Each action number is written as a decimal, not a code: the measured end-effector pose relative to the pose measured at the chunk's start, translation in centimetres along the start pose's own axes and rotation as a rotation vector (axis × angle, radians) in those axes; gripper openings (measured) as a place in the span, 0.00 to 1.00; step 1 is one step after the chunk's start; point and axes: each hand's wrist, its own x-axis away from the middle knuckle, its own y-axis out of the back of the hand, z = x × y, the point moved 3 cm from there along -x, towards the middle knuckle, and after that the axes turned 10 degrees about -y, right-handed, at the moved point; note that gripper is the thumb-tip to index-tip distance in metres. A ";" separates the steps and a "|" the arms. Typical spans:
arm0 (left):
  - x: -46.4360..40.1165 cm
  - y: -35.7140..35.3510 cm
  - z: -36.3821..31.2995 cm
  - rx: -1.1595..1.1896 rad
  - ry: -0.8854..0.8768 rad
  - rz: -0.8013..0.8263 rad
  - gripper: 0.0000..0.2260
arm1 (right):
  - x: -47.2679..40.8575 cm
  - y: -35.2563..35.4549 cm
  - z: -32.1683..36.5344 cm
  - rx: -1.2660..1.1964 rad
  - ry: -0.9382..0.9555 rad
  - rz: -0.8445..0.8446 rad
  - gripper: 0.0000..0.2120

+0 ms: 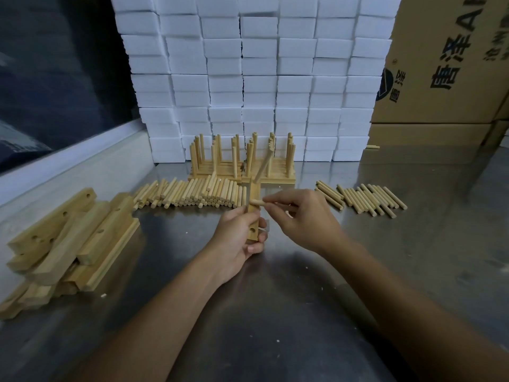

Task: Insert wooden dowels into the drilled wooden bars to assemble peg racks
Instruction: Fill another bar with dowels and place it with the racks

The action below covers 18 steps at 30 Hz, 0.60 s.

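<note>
While a drilled wooden bar [253, 213] is gripped by the left hand [237, 244], its long axis pointing away over the shiny metal worktop [275, 285], a smooth round dowel [257, 202] is pinched crosswise by the right hand [303, 219], tip leftward at the bar's face.

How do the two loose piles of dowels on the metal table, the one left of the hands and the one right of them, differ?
The left dowel pile is larger and tightly packed, dowels stacked in layers; the right dowel pile is smaller and lies in one spread layer. The left pile sits just in front of the finished racks; the right pile lies apart from them. Both are plain light wood, lying flat on the table.
</note>
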 end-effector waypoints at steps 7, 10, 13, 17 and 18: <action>-0.1 0.1 0.1 -0.022 -0.018 0.013 0.06 | 0.0 -0.1 -0.8 -0.424 -0.326 -0.020 0.02; -0.1 0.0 0.3 -0.052 -0.022 0.031 0.07 | 0.1 0.3 -0.5 -0.545 -0.345 -0.050 0.02; -0.1 0.1 0.3 -0.060 -0.024 0.036 0.06 | 0.2 0.3 -0.2 -0.595 -0.299 -0.037 0.02; -0.1 0.2 0.3 -0.063 -0.025 0.035 0.06 | 0.1 0.1 -0.2 -0.396 -0.246 -0.012 0.02; -0.1 0.1 0.4 -0.066 -0.026 0.037 0.06 | 0.1 0.2 -0.2 -0.353 -0.240 -0.012 0.02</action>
